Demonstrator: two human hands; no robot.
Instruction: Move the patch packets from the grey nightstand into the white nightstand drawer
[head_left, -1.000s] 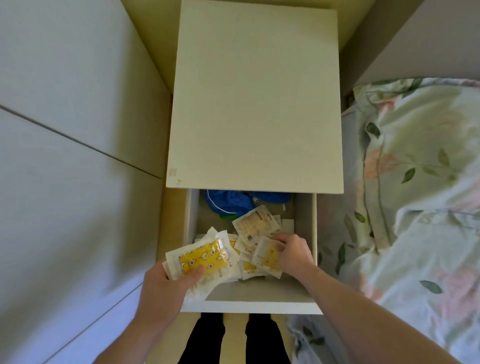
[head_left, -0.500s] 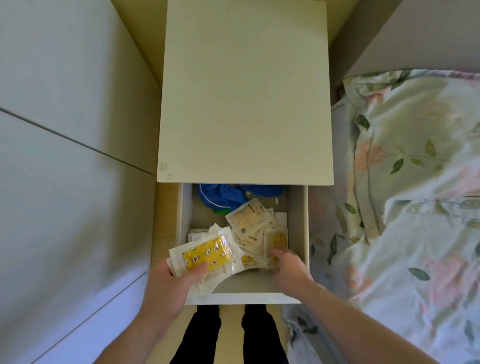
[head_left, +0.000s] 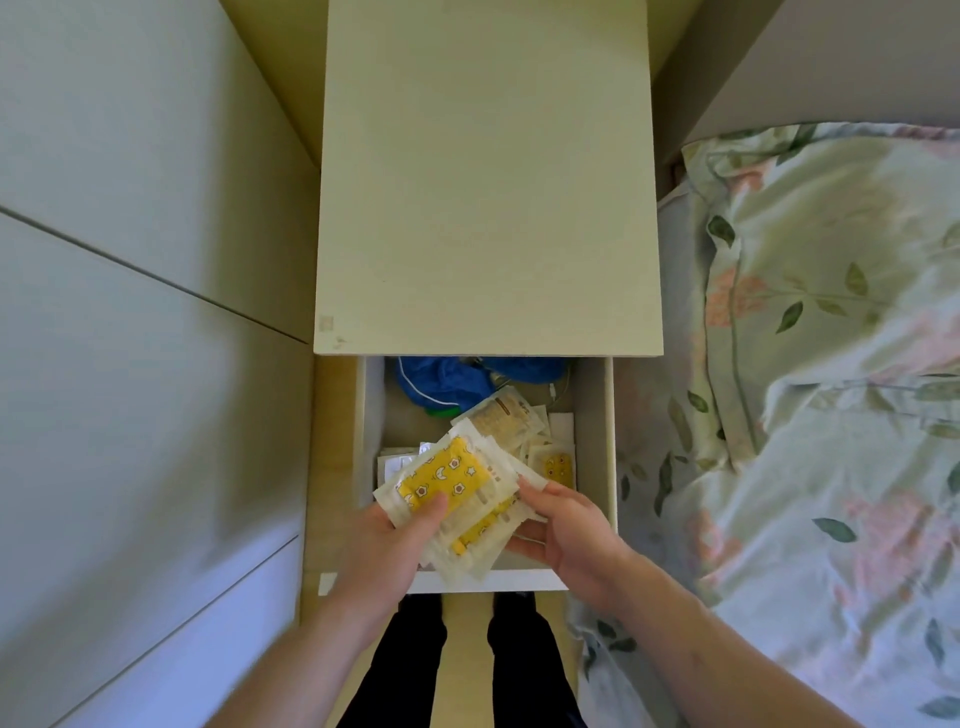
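Left hand (head_left: 376, 540) closed around stack of patch packets (head_left: 451, 486), thumb on top; right hand (head_left: 569, 530) pinching stack's right edge. Stack held over open white nightstand drawer (head_left: 592, 447); more packets inside. Risk: slick fanned packets slipping, dropping past drawer front onto floor.

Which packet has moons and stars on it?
The yellow packet on top of the stack in the left hand. The loose packets in the drawer show none.

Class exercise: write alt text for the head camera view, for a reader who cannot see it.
Both hands, left and right, hold a stack of patch packets over an open white drawer containing more packets and blue fabric.
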